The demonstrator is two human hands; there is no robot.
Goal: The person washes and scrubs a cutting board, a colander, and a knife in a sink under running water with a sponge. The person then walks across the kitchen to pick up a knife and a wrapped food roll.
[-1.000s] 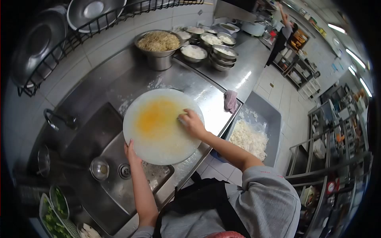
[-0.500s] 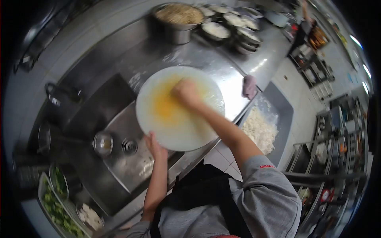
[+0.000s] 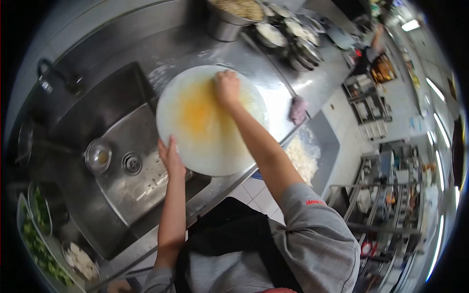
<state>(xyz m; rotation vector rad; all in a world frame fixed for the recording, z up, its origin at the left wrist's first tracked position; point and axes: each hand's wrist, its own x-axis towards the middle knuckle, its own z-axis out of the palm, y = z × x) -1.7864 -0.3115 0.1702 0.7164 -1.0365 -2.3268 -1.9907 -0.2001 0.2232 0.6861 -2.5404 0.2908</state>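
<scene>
Holding the round board (image 3: 206, 124) by its rim in the fingers of the left hand (image 3: 173, 160), just right of the sink (image 3: 146, 185), partly over it. Resting curled fingers of the right hand (image 3: 227, 89) on the board's yellow-stained face; cannot tell whether gripping anything.

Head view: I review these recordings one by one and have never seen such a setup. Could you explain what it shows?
No machine here: a person works barehanded, filmed by a head-worn camera looking forward and down. The left hand grips the rim of a round, yellow-stained board lying over the steel counter and partly over the sink. The right hand is on the board's far part; anything under it is hidden. A pinkish cloth lies by the counter's edge.
</scene>
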